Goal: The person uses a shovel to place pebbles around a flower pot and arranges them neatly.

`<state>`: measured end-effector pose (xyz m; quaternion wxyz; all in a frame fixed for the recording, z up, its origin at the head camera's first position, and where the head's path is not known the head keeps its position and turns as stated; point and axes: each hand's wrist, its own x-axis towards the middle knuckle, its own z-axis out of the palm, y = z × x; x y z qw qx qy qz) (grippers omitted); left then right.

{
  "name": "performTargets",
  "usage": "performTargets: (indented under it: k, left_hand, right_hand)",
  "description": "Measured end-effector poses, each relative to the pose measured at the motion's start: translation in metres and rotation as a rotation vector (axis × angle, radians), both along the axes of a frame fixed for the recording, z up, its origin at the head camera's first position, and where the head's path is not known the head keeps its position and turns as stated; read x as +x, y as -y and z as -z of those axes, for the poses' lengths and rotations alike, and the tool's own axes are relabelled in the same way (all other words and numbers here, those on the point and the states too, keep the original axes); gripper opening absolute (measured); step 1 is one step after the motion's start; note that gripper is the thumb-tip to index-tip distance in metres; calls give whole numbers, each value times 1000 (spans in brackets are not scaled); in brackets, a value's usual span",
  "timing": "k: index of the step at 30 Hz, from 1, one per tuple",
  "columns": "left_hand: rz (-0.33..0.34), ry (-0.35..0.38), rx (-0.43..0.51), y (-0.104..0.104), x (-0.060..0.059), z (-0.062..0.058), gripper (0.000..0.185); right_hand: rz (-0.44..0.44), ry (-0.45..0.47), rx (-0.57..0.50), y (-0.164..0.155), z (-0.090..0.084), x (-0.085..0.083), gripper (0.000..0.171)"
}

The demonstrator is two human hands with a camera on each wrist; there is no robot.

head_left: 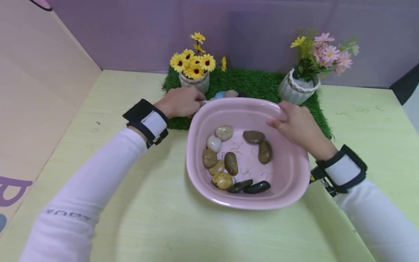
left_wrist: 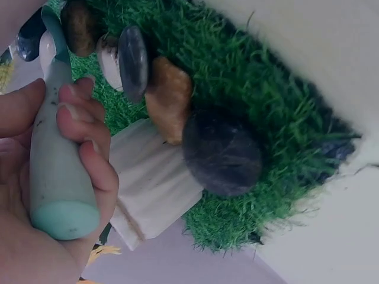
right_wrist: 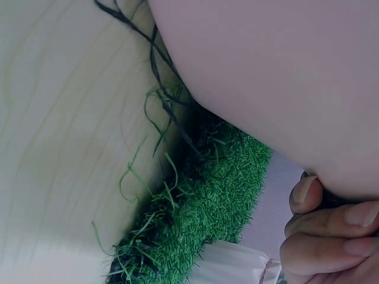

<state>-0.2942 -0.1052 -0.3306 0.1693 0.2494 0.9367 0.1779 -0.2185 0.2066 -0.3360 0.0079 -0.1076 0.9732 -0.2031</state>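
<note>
At basin [head_left: 288, 182] far rim: right hand [head_left: 296, 125] grips; left hand [head_left: 181, 102] holds tool [left_wrist: 56, 177].

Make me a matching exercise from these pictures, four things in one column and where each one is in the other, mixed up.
1. smooth mixed-colour pebbles
2. pale green tool handle
3. yellow artificial daisies
4. pink plastic basin

a. in a white pot on the green turf mat
b. gripped by the left hand
c. rim held by the right hand
d. inside the basin

Pairs: 1-d, 2-b, 3-a, 4-c

A pale yellow-green tabletop [head_left: 170, 225] fills the view, a purple wall [head_left: 137, 32] behind and a peach panel [head_left: 36, 94] alongside.
</note>
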Motion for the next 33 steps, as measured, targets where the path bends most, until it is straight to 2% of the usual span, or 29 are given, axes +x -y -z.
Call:
performTargets:
  k: [7, 15, 19, 22, 28, 33]
  left_hand:
    - [32, 2, -43, -6, -1, -8, 35]
    - [29, 39, -79, -9, -3, -12, 35]
    - [40, 24, -88, -12, -3, -14, 34]
    - [52, -3, -116, -14, -2, -16, 33]
    - [76, -108, -190, -19, 1, -19, 32]
    - [86, -157, -242, -22, 3, -19, 33]
  right_hand:
    - [9, 10, -4, 0, -1, 0, 32]
    - [0, 2, -8, 0, 0, 0, 32]
    - [-4, -11, 2, 0, 1, 0, 33]
    - [-7, -13, 1, -1, 1, 0, 33]
    - [-9, -10, -6, -2, 1, -1, 33]
    - [1, 5, -9, -2, 2, -1, 33]
